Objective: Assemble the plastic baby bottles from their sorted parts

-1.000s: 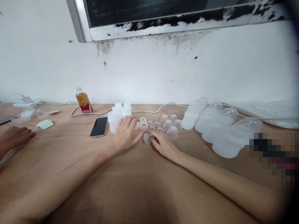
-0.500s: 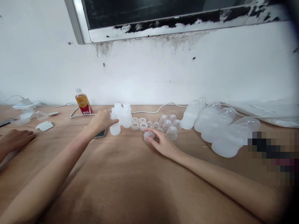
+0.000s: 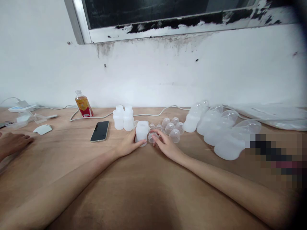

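Observation:
My left hand is wrapped round a frosted white bottle that stands upright at the middle of the table. Just right of it, my right hand has its fingers on a clear dome cap. Several white bottles stand together behind and to the left. Small nipple-shaped pieces and several clear dome caps lie behind and right of my right hand. The rings beside them are mostly hidden behind the held bottle.
On the brown table lie a phone and a white cable. A drink bottle stands behind the phone. Several capped white bottles stand at right, beside plastic bags. Another person's hand rests at far left.
My left hand has moved right and toward me, bringing a white bottle from the group beside the cap. The phone is now uncovered. My right hand stays at the cap, which now sits dome up.

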A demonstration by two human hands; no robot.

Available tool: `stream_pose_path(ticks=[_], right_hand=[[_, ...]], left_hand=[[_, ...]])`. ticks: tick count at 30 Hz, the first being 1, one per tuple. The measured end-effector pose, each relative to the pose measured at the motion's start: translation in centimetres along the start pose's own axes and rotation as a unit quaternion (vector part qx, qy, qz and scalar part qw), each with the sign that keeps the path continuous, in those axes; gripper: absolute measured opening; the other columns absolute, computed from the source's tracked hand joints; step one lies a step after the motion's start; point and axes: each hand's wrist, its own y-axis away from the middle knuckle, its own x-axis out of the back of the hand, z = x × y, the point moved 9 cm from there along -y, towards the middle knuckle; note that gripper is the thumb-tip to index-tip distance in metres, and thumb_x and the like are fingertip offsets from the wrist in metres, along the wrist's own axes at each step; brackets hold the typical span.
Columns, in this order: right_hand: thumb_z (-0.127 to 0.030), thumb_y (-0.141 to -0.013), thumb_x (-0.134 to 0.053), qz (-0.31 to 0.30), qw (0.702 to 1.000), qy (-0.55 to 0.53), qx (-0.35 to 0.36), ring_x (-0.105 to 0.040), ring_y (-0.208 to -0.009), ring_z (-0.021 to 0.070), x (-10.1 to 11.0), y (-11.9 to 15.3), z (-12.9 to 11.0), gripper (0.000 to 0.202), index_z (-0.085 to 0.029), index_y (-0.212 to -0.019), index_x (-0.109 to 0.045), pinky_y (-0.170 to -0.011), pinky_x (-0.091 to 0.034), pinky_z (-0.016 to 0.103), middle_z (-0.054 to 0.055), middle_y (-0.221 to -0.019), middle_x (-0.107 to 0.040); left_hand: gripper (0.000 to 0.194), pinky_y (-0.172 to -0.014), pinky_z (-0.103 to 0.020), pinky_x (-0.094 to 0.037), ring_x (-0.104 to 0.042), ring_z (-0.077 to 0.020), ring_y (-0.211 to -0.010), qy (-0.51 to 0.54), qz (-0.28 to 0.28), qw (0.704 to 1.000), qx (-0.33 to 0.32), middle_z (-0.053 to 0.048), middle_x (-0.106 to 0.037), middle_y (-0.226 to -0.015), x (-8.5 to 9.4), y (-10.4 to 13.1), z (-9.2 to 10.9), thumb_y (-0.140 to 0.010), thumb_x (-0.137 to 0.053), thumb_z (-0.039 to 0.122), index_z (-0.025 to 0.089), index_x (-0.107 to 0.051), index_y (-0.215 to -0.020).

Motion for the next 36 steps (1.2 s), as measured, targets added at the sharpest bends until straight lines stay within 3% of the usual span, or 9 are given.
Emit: stream_pose_path(ticks=[5,8,11,16,18,24,31,36], right_hand=[[-0.039,-0.079,-0.043,0.016,0.991,-0.130,-0.017,-0.056,-0.068,0.0155,0.1,-0.2,1.1,0.041,-0.024,-0.116,-0.036,-0.043,-0.042,0.023,0.006,-0.091,-0.051],[-0.038,-0.073,-0.051,0.049,0.960,-0.272,-0.043,-0.057,-0.077,0.0166,0.6,-0.4,1.9,0.048,-0.023,-0.115,-0.034,-0.051,-0.047,0.025,0.008,-0.105,-0.044],[-0.035,-0.069,-0.056,0.082,0.920,-0.377,-0.063,-0.058,-0.082,0.0179,1.0,-0.5,2.4,0.041,-0.022,-0.104,-0.041,-0.062,-0.049,0.029,0.006,-0.107,-0.045],[-0.033,-0.067,-0.059,0.069,0.878,-0.471,-0.054,-0.056,-0.088,0.0189,1.0,-0.5,1.9,0.028,-0.023,-0.088,-0.043,-0.073,-0.047,0.034,0.002,-0.094,-0.053],[-0.034,-0.067,-0.060,0.066,0.887,-0.454,-0.047,-0.055,-0.088,0.0182,1.3,-0.3,1.8,0.028,-0.023,-0.085,-0.041,-0.075,-0.046,0.035,0.001,-0.091,-0.054],[-0.034,-0.060,-0.067,0.010,0.964,-0.265,0.033,-0.055,-0.084,0.0157,2.2,-0.2,0.1,0.037,-0.022,-0.081,-0.039,-0.074,-0.046,0.030,0.002,-0.096,-0.052],[-0.025,-0.068,-0.062,-0.010,0.978,-0.168,0.127,-0.047,-0.102,0.0174,2.0,-0.1,-1.5,0.031,-0.023,-0.087,-0.037,-0.084,-0.041,0.033,0.005,-0.107,-0.050],[-0.023,-0.069,-0.060,-0.044,0.983,-0.126,0.129,-0.044,-0.107,0.0176,1.7,0.0,-1.5,0.037,-0.023,-0.102,-0.043,-0.085,-0.041,0.033,0.005,-0.109,-0.047]], left_hand=[[0.045,-0.089,-0.033,-0.038,-0.047,-0.0199,-0.105,0.011,-0.017,1.000,-0.004,-0.007,-0.049,-0.117,0.1,0.0,0.3,-0.076,-0.049,0.038,0.017,-0.037,-0.114],[0.045,-0.085,-0.033,-0.040,-0.049,-0.0201,-0.101,-0.013,-0.006,1.000,0.005,-0.007,-0.052,-0.113,0.4,0.0,0.4,-0.074,-0.050,0.040,0.018,-0.039,-0.112],[0.046,-0.081,-0.032,-0.041,-0.050,-0.0203,-0.096,-0.051,0.007,0.999,0.004,-0.005,-0.053,-0.109,0.7,0.0,0.6,-0.072,-0.052,0.044,0.019,-0.042,-0.109],[0.049,-0.076,-0.032,-0.042,-0.052,-0.0210,-0.090,-0.127,0.018,0.992,0.003,-0.006,-0.055,-0.101,0.9,0.0,0.7,-0.070,-0.052,0.049,0.018,-0.043,-0.109],[0.049,-0.079,-0.033,-0.041,-0.051,-0.0215,-0.092,-0.163,0.028,0.986,-0.011,-0.007,-0.052,-0.101,0.9,0.2,0.9,-0.070,-0.053,0.047,0.019,-0.043,-0.108],[0.042,-0.075,-0.032,-0.042,-0.052,-0.0206,-0.089,-0.210,0.000,0.977,-0.046,-0.005,-0.051,-0.100,0.3,0.7,1.5,-0.070,-0.054,0.040,0.022,-0.045,-0.107],[0.046,-0.071,-0.032,-0.043,-0.055,-0.0221,-0.086,-0.247,-0.002,0.969,-0.032,-0.005,-0.055,-0.100,0.9,0.5,0.9,-0.070,-0.052,0.043,0.021,-0.043,-0.109],[0.051,-0.070,-0.032,-0.043,-0.055,-0.0233,-0.087,-0.265,0.001,0.964,-0.032,-0.009,-0.056,-0.101,1.1,0.8,0.9,-0.069,-0.051,0.050,0.017,-0.042,-0.107]])
